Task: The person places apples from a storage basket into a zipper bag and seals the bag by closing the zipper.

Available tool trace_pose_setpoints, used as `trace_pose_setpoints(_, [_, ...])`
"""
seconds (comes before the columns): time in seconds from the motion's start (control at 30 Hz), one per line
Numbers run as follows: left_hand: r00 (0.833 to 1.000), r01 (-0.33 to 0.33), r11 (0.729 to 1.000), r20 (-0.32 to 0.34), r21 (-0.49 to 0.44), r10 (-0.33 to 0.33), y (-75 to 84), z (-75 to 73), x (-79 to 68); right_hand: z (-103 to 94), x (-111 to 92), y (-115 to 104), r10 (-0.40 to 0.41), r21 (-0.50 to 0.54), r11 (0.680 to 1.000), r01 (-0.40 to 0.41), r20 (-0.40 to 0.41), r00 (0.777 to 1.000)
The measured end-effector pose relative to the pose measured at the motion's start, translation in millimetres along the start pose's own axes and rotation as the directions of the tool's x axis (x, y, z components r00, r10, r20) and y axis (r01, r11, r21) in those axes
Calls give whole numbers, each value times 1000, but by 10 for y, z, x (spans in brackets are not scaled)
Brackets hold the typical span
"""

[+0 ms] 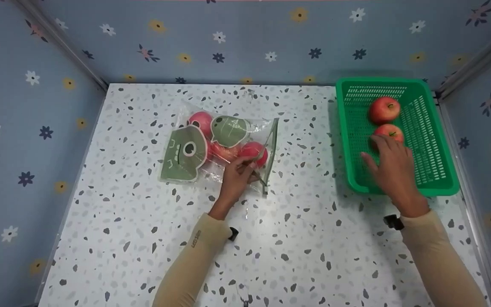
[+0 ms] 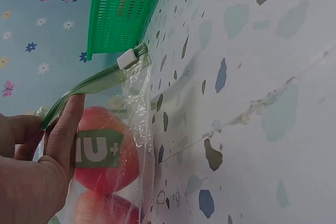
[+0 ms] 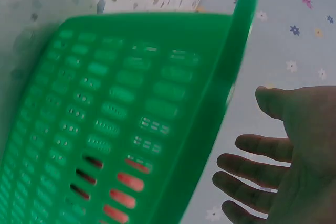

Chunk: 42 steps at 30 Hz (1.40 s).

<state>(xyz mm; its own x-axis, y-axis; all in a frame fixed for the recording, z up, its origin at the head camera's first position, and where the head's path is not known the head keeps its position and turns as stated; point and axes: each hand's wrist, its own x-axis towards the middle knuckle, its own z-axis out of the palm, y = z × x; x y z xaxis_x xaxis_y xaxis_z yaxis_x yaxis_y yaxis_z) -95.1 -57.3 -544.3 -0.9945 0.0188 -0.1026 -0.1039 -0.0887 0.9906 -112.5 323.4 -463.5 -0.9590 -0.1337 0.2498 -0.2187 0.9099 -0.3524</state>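
Note:
A clear zip bag [image 1: 177,160] with green cartoon prints lies on the table, with several red apples [image 1: 254,152] inside. My left hand [image 1: 235,178] pinches the bag's green zip edge [image 2: 94,80] near its mouth, which gapes a little. A white slider [image 2: 126,59] sits at one end of that zip. Over the green basket [image 1: 344,140] at the right, my right hand [image 1: 395,170] is spread, its fingertips overlapping the nearer apple [image 1: 390,130] in the head view. Behind that one is another red apple [image 1: 385,110]. In the right wrist view, the fingers [image 3: 257,169] are apart beside the basket's rim.
The speckled white table [image 1: 279,256] has blue flowered panels [image 1: 245,38] along its back and both sides. The basket's raised slotted walls stand close to the right panel. Bare tabletop lies between bag and basket.

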Motion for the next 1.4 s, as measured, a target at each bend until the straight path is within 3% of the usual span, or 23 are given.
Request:
trace_pose_setpoints(0.67, [1000, 11, 1000, -9, -18, -12, 7, 1, -7, -242, 143, 389, 48, -79, 996, -45, 42, 998])
trace_pose_setpoints(0.9, [1000, 10, 1000, -7, -11, -10, 4, 0, -3, -265, 239, 483, 102, -97, 991, -90, 123, 987])
trace_pose_setpoints(1.13, [1000, 0, 1000, 7, 21, 0, 11, -12, -11, -264, 318, 568, 100, -128, 989, -79, 169, 981])
trace_pose_setpoints(1.4, [1000, -3, 1000, 9, 18, 3, -7, -10, 2, -257, 455, 693, 130, -138, 986, -92, 299, 946])
